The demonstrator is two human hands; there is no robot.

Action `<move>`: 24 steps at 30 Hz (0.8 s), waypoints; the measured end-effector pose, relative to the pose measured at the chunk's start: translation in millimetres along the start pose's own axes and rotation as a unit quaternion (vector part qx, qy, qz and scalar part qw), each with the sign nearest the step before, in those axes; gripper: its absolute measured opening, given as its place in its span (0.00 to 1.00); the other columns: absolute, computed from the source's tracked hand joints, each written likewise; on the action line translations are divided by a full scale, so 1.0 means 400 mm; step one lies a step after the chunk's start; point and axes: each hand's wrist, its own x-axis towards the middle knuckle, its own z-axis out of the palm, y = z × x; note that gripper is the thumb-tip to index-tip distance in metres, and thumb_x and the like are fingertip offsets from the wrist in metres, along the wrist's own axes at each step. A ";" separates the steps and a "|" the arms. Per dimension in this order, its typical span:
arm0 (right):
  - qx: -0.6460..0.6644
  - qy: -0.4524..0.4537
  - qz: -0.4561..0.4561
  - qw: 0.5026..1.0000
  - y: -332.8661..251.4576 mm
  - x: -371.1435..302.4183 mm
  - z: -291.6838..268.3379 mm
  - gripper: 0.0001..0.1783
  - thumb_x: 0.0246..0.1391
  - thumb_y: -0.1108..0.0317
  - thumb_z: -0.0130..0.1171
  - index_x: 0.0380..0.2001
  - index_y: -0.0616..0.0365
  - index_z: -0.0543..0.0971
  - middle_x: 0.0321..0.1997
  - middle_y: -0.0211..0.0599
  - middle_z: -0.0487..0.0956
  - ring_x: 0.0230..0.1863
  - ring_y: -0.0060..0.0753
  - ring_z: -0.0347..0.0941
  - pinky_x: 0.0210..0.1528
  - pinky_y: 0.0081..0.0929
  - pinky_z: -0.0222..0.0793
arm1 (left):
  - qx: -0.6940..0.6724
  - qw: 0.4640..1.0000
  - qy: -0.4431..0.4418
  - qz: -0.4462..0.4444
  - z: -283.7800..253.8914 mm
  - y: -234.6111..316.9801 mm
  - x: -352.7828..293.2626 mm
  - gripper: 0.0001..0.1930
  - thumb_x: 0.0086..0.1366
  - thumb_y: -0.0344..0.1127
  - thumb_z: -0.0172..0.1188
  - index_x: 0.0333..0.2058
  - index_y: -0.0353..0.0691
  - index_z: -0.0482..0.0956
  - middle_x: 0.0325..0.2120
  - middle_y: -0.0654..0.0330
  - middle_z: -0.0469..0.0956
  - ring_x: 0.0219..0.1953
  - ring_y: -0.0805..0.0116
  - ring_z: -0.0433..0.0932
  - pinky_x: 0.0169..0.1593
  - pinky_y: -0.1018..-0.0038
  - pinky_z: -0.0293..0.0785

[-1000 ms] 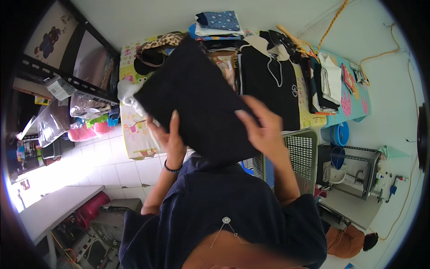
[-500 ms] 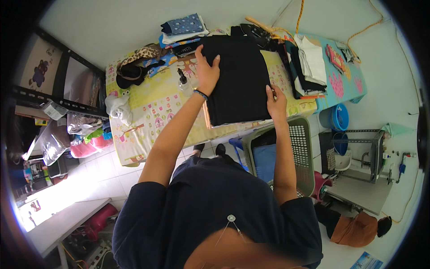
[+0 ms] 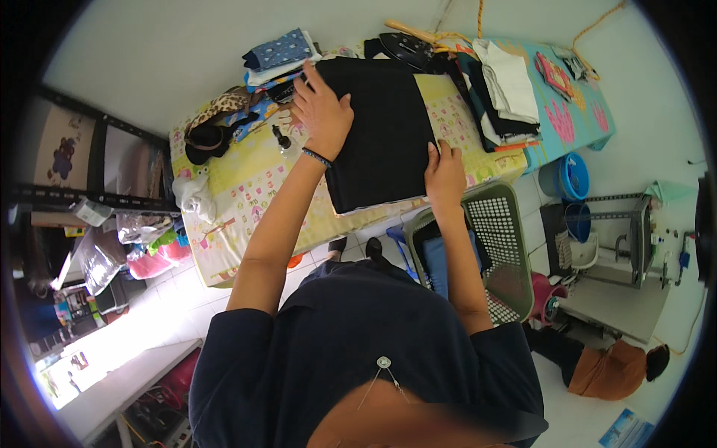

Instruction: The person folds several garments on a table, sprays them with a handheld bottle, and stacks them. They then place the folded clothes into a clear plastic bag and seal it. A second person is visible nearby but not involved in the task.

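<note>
A large folded black garment (image 3: pixel 377 134) lies flat on a table with a yellow patterned cover (image 3: pixel 254 201). My left hand (image 3: pixel 325 116) is at the garment's left edge, its fingers spread and its palm against the cloth. At the right edge, near the front corner, my right hand (image 3: pixel 446 175) has thumb and fingers closed on the fabric's border. A clear bottle with a black top (image 3: pixel 282 140) stands left of my left wrist. Behind that hand is a stack of folded clothes (image 3: pixel 280 56), a blue patterned piece on top.
More folded clothes (image 3: pixel 508 89) lie to the right, beside a black iron (image 3: pixel 407 51). A green plastic basket (image 3: pixel 504 246) with clothes stands below my right forearm. Blue buckets (image 3: pixel 571 179) and a sink are at right; a person in brown (image 3: pixel 609 369) is at lower right.
The view has shifted slightly, moving the table's contents left in the picture. My left fingers have spread and straightened at the garment's edge. My right hand stays by the right border.
</note>
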 end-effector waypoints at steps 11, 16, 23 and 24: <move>-0.022 -0.007 -0.157 0.987 -0.091 -0.003 0.162 0.29 0.63 0.42 0.46 0.62 0.43 0.71 0.70 0.42 0.63 0.71 0.53 0.54 0.69 0.63 0.44 | 0.207 0.893 -0.245 0.317 0.249 -0.087 0.053 0.31 0.65 0.63 0.48 0.66 0.73 0.60 0.71 0.66 0.55 0.71 0.53 0.53 0.57 0.22 0.42; 0.069 -0.027 -0.188 0.979 0.094 -0.227 0.073 0.23 0.59 0.57 0.59 0.58 0.42 0.75 0.68 0.39 0.66 0.68 0.45 0.60 0.68 0.57 0.50 | 0.192 0.912 -0.207 0.296 0.199 -0.085 0.038 0.30 0.68 0.62 0.47 0.67 0.73 0.59 0.71 0.65 0.55 0.72 0.57 0.51 0.62 0.28 0.39; 0.015 0.018 0.360 0.933 0.813 -0.613 0.101 0.29 0.54 0.63 0.64 0.57 0.63 0.71 0.59 0.58 0.71 0.61 0.62 0.65 0.63 0.47 0.62 | 0.290 0.876 -0.263 0.281 0.089 0.082 -0.139 0.30 0.71 0.60 0.45 0.70 0.67 0.55 0.73 0.62 0.46 0.74 0.53 0.44 0.64 0.30 0.40; 0.009 -0.028 0.410 0.912 0.895 -0.647 0.119 0.31 0.52 0.63 0.66 0.58 0.62 0.71 0.60 0.59 0.70 0.62 0.63 0.64 0.64 0.46 0.61 | 0.334 0.848 -0.285 0.298 0.081 0.092 -0.161 0.30 0.71 0.59 0.45 0.70 0.67 0.55 0.73 0.65 0.47 0.74 0.54 0.45 0.64 0.30 0.40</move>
